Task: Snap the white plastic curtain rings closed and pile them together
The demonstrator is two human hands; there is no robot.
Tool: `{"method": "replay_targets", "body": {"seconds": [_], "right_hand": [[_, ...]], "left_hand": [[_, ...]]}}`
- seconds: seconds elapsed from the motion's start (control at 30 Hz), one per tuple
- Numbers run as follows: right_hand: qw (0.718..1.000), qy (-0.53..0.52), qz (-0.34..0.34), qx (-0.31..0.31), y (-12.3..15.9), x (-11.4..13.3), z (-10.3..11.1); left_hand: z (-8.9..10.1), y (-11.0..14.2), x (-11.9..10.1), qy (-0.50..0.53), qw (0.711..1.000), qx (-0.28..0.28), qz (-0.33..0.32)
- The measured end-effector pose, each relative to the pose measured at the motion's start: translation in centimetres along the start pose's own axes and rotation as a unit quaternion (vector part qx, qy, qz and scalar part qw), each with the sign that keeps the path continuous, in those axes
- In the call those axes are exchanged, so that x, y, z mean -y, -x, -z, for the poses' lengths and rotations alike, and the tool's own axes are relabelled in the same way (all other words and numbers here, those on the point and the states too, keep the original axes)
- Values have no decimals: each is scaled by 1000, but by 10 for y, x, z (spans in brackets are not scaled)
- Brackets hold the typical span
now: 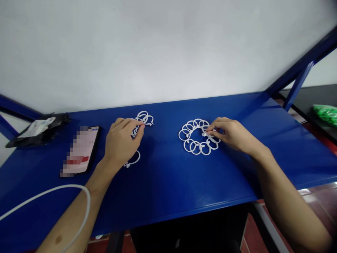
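- Head view: the right hand (233,135) reaches in from the right side of the circle (202,146) of white rings, thumb and forefinger pinched on its inner right part — the circle lies to this hand's left, round, with no long axis.
- Left hand (122,140): fingers curled at the smaller pile (143,119), toward the table's (168,175) far edge; whether it grips a ring I cannot tell.
- Circle: nearer the right hand, well apart from the pile.
- Loose ring (128,165): beside the left hand, toward the near edge.
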State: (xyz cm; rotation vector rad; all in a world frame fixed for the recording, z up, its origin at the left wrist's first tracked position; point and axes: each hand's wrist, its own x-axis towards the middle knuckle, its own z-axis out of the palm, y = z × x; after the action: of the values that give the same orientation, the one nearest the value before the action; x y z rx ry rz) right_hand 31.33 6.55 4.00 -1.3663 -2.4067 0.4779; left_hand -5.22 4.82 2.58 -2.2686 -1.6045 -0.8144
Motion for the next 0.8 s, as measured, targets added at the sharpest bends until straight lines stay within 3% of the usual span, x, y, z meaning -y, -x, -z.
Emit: {"method": "replay_targets", "body": {"seconds": [0.2, 0.43, 0.8], "right_hand": [[1000, 8, 5, -10, 0, 4, -1], [996, 34, -13, -76, 1, 8, 3], [983, 48, -31, -175, -1, 18, 0]], "left_hand": [[2, -2, 5, -8, 1000, 6, 18], [-3, -2, 18, -5, 999, 12, 36], [-26, 5, 24, -6, 996, 80, 44]]}}
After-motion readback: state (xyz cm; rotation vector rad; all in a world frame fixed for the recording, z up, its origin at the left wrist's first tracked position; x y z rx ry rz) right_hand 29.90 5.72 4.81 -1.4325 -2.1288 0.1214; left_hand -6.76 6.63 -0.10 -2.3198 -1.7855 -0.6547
